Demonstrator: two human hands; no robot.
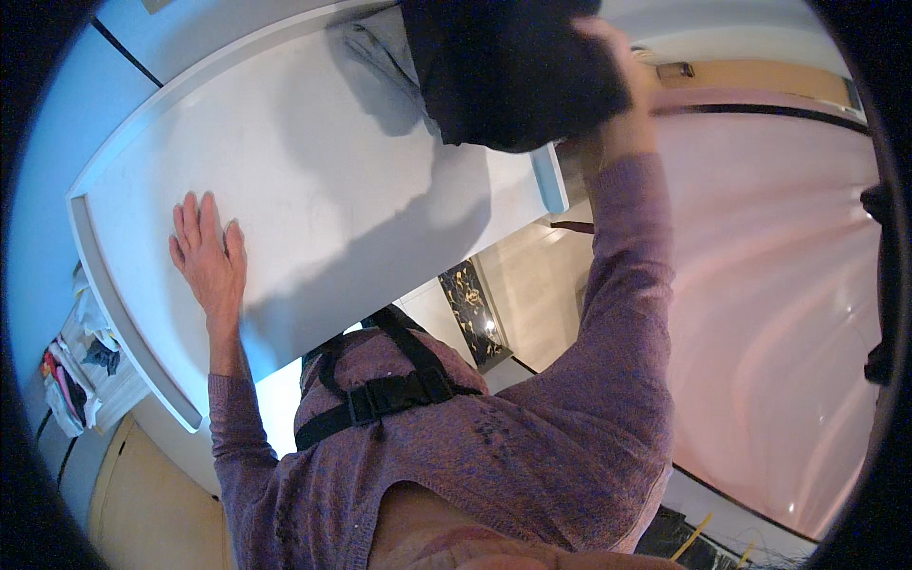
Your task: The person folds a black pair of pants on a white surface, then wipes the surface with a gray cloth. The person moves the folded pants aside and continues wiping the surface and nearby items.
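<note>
My left hand (210,256) rests palm down on a white tabletop (299,192) with a raised rim, fingers apart and nothing in them. At the far right of the tabletop, my right hand (618,60) grips the edge of a black cloth (513,71), perhaps a garment. The hand is blurred and the cloth hides some of its fingers. The black cloth bunches over the far edge and casts a shadow across the surface. Beside it, partly covered by it, is a grey cloth (381,78).
Folded clothes (68,385) lie on a lower surface past the left rim. Below sits a cardboard-coloured panel (160,499). A glossy pinkish panel (769,285) fills the right side. Dark patterned floor trim (470,306) shows beyond the table's near edge.
</note>
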